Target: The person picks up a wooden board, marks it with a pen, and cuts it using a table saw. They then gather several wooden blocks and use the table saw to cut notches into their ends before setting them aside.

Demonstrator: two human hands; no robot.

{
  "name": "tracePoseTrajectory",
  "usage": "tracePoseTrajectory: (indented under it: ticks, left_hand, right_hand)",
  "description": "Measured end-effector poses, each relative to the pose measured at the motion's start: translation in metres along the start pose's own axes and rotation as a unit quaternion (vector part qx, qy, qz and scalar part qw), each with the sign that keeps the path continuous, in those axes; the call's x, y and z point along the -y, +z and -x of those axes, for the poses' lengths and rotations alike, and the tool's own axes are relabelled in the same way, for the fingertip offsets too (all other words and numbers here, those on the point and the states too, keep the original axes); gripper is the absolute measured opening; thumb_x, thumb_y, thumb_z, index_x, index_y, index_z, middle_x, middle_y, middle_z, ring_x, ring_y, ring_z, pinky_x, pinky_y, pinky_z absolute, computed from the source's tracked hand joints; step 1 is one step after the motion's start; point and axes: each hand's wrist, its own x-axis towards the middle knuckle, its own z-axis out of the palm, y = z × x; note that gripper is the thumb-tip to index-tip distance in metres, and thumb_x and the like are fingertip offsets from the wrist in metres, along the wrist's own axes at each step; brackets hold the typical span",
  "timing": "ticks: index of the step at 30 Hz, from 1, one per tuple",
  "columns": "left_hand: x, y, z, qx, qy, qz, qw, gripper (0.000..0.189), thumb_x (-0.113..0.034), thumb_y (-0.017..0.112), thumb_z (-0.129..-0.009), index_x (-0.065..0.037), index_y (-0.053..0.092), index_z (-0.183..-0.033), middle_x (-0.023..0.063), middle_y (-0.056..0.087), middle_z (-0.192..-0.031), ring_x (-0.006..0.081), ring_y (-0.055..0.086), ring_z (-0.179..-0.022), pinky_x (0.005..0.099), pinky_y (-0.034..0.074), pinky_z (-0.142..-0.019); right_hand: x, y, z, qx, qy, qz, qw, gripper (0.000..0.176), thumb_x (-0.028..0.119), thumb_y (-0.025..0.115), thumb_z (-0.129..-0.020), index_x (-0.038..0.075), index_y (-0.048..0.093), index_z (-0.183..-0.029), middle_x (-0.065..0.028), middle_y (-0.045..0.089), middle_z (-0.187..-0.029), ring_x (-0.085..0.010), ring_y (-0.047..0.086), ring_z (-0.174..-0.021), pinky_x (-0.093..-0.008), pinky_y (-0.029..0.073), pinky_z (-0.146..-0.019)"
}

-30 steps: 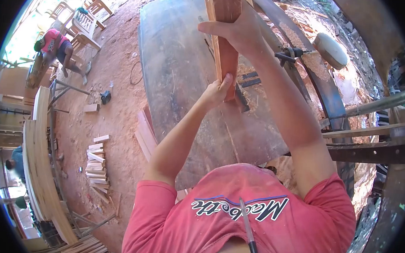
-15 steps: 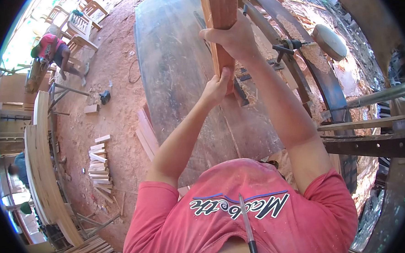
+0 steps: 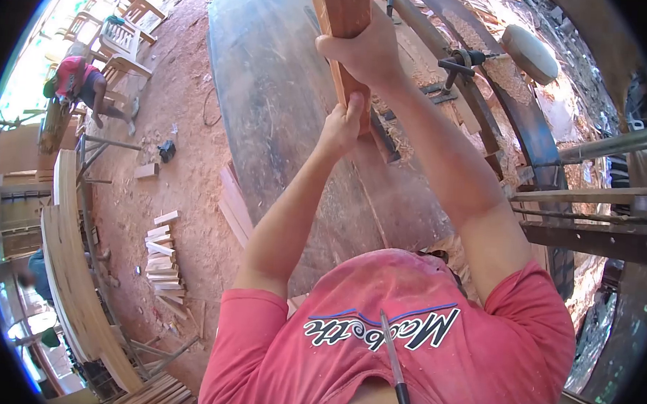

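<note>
Both hands grip a reddish-brown wooden board (image 3: 342,11) that stretches forward over the dusty table (image 3: 266,118); its far end runs out of view at the top. My right hand (image 3: 368,52) wraps round the board's middle with the thumb across its upper face. Closer to me, my left hand (image 3: 342,126) holds the near end, thumb along the side and the other fingers mostly hidden. Beside the board, a dark metal bar (image 3: 385,138) lies on the tabletop among wood shavings. A clamp-like metal fitting with a handle (image 3: 459,64) is to the right.
Right of the table are a rounded pale machine part (image 3: 529,55), curved metal strips and a metal pipe (image 3: 612,146). On the ground at left lie several short wood pieces (image 3: 163,267). Long planks (image 3: 79,262) rest on a stand. A person (image 3: 81,83) bends near wooden chairs (image 3: 120,39).
The view has shifted slightly, and both hands with the board appear a little higher and further left. The grip on the board looks the same.
</note>
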Motion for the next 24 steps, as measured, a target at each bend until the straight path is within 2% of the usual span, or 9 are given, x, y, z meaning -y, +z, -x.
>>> tracePoseTrajectory:
  ticks: [3,5,8,12,18,20,24]
  left_hand:
    - [0.003,-0.001,-0.010,-0.006,0.014,0.010,1.000,0.092,-0.074,0.038,-0.095,0.012,0.061,-0.117,0.0331,0.067,-0.108,0.0412,0.065,-0.111,0.0414,0.049,-0.093]
    - [0.015,0.001,-0.024,-0.008,0.018,0.016,1.000,0.093,-0.074,0.037,-0.095,0.013,0.061,-0.116,0.0323,0.067,-0.106,0.0394,0.066,-0.109,0.0413,0.049,-0.092]
    - [0.014,-0.005,-0.032,0.011,0.021,0.010,1.000,0.092,-0.073,0.037,-0.096,0.014,0.061,-0.116,0.0313,0.068,-0.105,0.0385,0.066,-0.108,0.0408,0.049,-0.093]
    - [0.015,-0.005,-0.039,0.005,0.030,0.040,0.999,0.093,-0.073,0.036,-0.096,0.014,0.060,-0.116,0.0310,0.067,-0.105,0.0386,0.066,-0.108,0.0406,0.049,-0.093]
    - [0.016,-0.009,-0.050,0.016,0.013,0.044,0.999,0.094,-0.076,0.035,-0.095,0.011,0.061,-0.119,0.0298,0.067,-0.108,0.0374,0.065,-0.109,0.0395,0.048,-0.094]
    - [0.018,-0.010,-0.055,0.016,-0.011,0.029,0.999,0.097,-0.079,0.034,-0.093,0.011,0.060,-0.120,0.0298,0.067,-0.110,0.0376,0.065,-0.110,0.0398,0.048,-0.095]
    - [0.013,-0.014,-0.056,0.028,-0.002,0.050,0.998,0.101,-0.081,0.033,-0.092,0.012,0.059,-0.120,0.0302,0.066,-0.111,0.0371,0.065,-0.111,0.0398,0.048,-0.095]
  right_hand:
    - [0.000,0.002,-0.006,-0.012,-0.011,0.017,1.000,0.043,0.018,0.079,-0.066,0.001,0.064,-0.103,-0.0063,0.067,-0.085,-0.0168,0.066,-0.081,-0.0336,0.052,-0.074]
    - [0.005,0.002,-0.012,-0.033,-0.082,-0.038,0.995,0.058,0.009,0.073,-0.067,0.000,0.058,-0.122,-0.0097,0.066,-0.106,-0.0208,0.063,-0.103,-0.0350,0.049,-0.093]
    - [0.002,0.006,-0.019,-0.024,-0.085,-0.056,0.995,0.060,0.007,0.068,-0.065,0.001,0.058,-0.124,-0.0102,0.067,-0.105,-0.0228,0.064,-0.104,-0.0357,0.049,-0.094]
    - [-0.001,0.006,-0.025,-0.011,-0.048,-0.017,0.999,0.060,0.008,0.069,-0.065,0.002,0.058,-0.124,-0.0112,0.067,-0.104,-0.0234,0.064,-0.103,-0.0352,0.049,-0.094]
    - [-0.013,0.011,-0.033,-0.011,-0.061,-0.016,0.998,0.058,0.009,0.069,-0.065,0.002,0.060,-0.122,-0.0118,0.068,-0.103,-0.0234,0.065,-0.101,-0.0351,0.049,-0.092]
    - [-0.011,0.012,-0.035,-0.006,-0.044,-0.052,0.998,0.059,0.010,0.070,-0.065,0.002,0.060,-0.123,-0.0120,0.068,-0.103,-0.0233,0.065,-0.101,-0.0353,0.050,-0.092]
    - [-0.014,0.014,-0.039,-0.010,-0.063,-0.038,0.997,0.061,0.010,0.071,-0.065,0.002,0.060,-0.125,-0.0119,0.068,-0.103,-0.0228,0.066,-0.101,-0.0352,0.050,-0.091]
